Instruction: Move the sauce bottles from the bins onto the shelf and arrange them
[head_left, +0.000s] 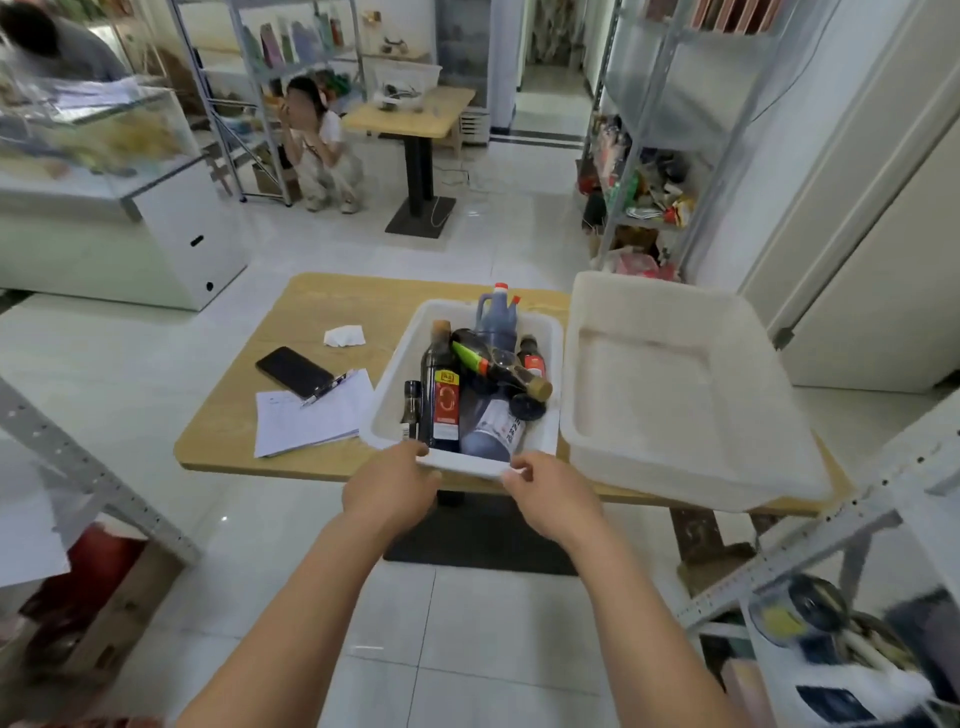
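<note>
White plastic bin (545, 332) of dark sauce bottles (441, 384), both hands' fingers (415, 451) clasping its rim.

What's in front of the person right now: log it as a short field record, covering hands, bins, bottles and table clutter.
left hand: gripping near rim of bottle bin
right hand: gripping same rim
bottles: several dark ones, some upright, some lying across others
empty bin: right of bottle bin, nothing inside
table: wooden, holds both bins
clutter: phone, pen, papers, crumpled tissue, all left of bins
</note>
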